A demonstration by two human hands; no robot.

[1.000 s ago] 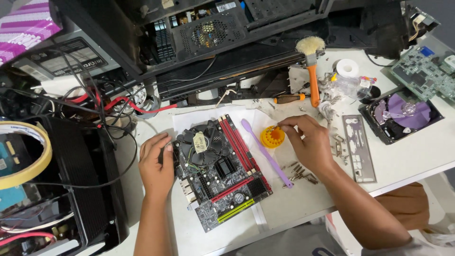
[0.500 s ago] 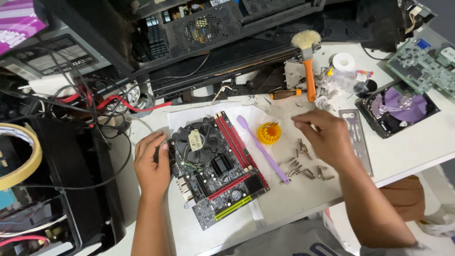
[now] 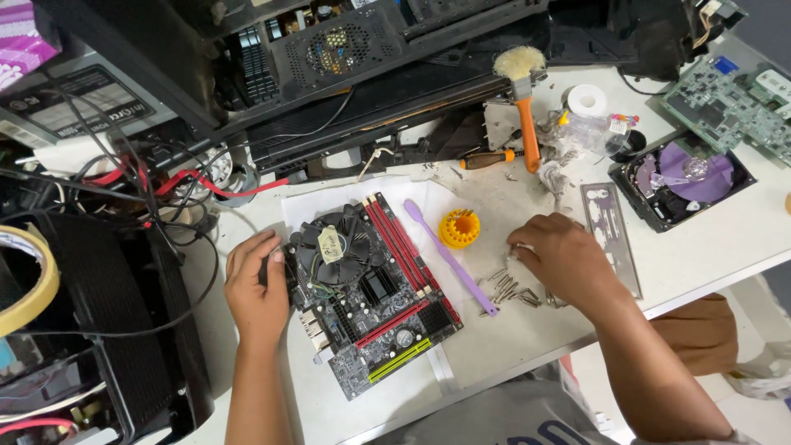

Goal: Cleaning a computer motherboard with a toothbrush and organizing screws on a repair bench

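A black motherboard [image 3: 371, 297] with red slots and a round cooler fan lies on white paper at the table's middle. My left hand [image 3: 257, 288] rests against its left edge, fingers curled on the board's side. My right hand [image 3: 560, 259] hovers palm down over several loose metal screws [image 3: 507, 288] scattered to the right of the board; its fingertips are at the screws, and I cannot see whether one is pinched. A purple plastic pry tool [image 3: 449, 257] lies diagonally between board and screws. A yellow round bit holder [image 3: 459, 228] sits beside it.
An open computer case [image 3: 371, 74] fills the back. An orange-handled brush [image 3: 525, 99], a screwdriver [image 3: 486, 159], a tape roll [image 3: 587, 100], a metal port shield [image 3: 611, 235], an open hard drive [image 3: 680, 177] and a green circuit board [image 3: 733, 99] lie right. Cables and a black case [image 3: 107, 330] crowd the left.
My right hand has moved from beside the yellow bit holder rightward and down to the pile of screws. My left hand stays on the board's left edge.
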